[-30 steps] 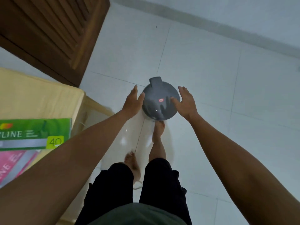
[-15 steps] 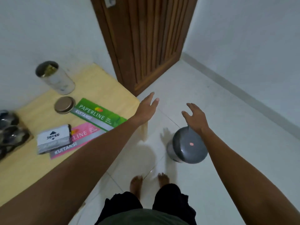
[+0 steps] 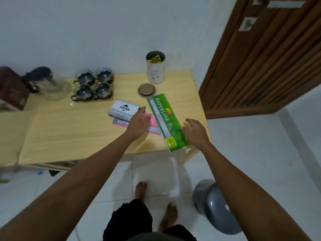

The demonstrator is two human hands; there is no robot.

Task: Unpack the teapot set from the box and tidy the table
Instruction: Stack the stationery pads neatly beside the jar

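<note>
At the far left, at about 9 o'clock from the middle of the wooden table [image 3: 73, 133], stands a dark red-brown box [image 3: 12, 88], partly cut by the picture edge. Just beside it to the right is the glass teapot [image 3: 50, 86] with a dark lid, standing upright on the table. Next, at about 11 o'clock from the table middle, four glass cups [image 3: 93, 86] with dark handles stand close together in two rows. Further right lies a white and grey stamp pad box [image 3: 124, 110], which rests partly on a pink receipt book [image 3: 152, 123]. The left hand [image 3: 139, 123] hovers over the pink receipt book with the palm down and the fingers spread apart; it holds nothing. At 12 o'clock from this hand lies a round golden lid [image 3: 146, 90], flat on the table, and behind it, near the wall, an open tin can [image 3: 155, 67] stands upright with something golden inside. A green receipt book [image 3: 165, 117] lies slanted near the right edge of the table, and its lower end goes over the table edge. The right hand [image 3: 195, 132] is at the lower end of this green book with the fingers loosely apart; I cannot tell if it touches the book. On the tiled floor, at 5 o'clock from the table, stands a grey trash bin [image 3: 214, 206] with its lid closed, partly hidden by the right arm. A brown wooden door [image 3: 271, 58] is at the upper right.
</note>
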